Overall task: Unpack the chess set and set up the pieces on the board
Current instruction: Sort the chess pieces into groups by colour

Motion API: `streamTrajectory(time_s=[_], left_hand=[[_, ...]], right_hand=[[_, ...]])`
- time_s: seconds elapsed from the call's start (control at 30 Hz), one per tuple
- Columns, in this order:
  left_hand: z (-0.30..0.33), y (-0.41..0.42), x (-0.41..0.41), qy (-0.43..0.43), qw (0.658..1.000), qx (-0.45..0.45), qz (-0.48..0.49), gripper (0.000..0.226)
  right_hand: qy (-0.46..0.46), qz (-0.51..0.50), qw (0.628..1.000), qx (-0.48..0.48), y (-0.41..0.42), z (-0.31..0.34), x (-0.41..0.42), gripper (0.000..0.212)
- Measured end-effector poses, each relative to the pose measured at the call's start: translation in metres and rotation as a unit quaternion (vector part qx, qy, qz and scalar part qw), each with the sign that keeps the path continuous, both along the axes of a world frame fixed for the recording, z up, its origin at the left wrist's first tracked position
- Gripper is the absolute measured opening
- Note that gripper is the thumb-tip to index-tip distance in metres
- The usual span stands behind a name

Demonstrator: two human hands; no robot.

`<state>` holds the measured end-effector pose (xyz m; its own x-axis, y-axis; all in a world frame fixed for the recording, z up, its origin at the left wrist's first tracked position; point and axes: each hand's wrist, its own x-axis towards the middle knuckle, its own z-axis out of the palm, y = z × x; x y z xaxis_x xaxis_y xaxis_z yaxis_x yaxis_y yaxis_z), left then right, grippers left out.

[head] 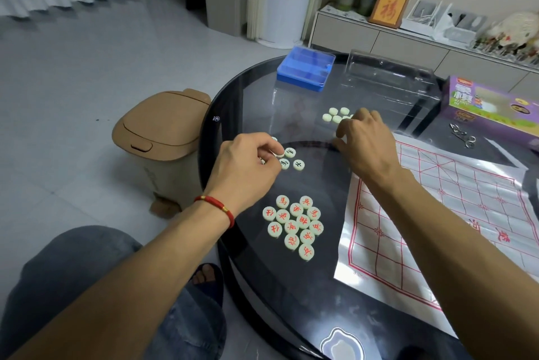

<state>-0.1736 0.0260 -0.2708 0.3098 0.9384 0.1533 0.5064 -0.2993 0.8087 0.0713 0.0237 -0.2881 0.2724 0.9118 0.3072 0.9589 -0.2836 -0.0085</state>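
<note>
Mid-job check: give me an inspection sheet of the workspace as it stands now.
Surface: dark round glass table.
Job's things: paper board unfolded at right, no pieces on it; red-lettered pieces clustered face up; black-lettered pieces by the left hand; blank-side pieces near the right hand.
Clutter: blue box, clear lid, purple carton, metal rings.
Grippers: left hand pinches a piece; right hand reaches over the blank-side pieces, fingertips hidden.
Cables: nothing seen.
Surroundings: tan bin, cabinet with plants.

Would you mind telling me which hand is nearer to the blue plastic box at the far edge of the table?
The right hand, though not touching; the blue plastic box lies beyond it, to its left. The left hand is nearer the person, farther off.
</note>
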Motion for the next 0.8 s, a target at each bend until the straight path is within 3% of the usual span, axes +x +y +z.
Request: streamTrajectory(time_s=[0.17,0.27,0.33,0.5,0.7,0.8], left_hand=[[0.0,0.0,0.003,-0.008,1.0,0.008,-0.004,0.017],[0.001,-0.001,0.005,-0.012,1.0,0.01,-0.005,0.017],[0.001,-0.001,0.004,-0.016,1.0,0.01,-0.003,0.017],[0.0,-0.002,0.004,-0.029,1.0,-0.006,-0.005,0.013],[0.004,-0.003,0.009,-0.173,0.975,-0.141,-0.015,0.011],[0.003,0.01,0.0,-0.157,0.98,-0.12,0.028,0.01]], right_hand=[[0.009,0.067,0.997,-0.03,-0.014,0.011,-0.012,0.011],[0.157,0.072,0.985,-0.009,-0.022,0.017,-0.015,0.009],[0.273,0.059,0.96,0.001,-0.027,0.023,-0.017,0.012],[0.463,0.093,0.882,-0.013,-0.038,0.034,-0.028,0.008],[0.458,0.2,0.866,-0.03,-0.042,0.049,-0.062,0.011],[0.433,0.182,0.882,-0.011,-0.035,0.046,-0.063,0.012]])
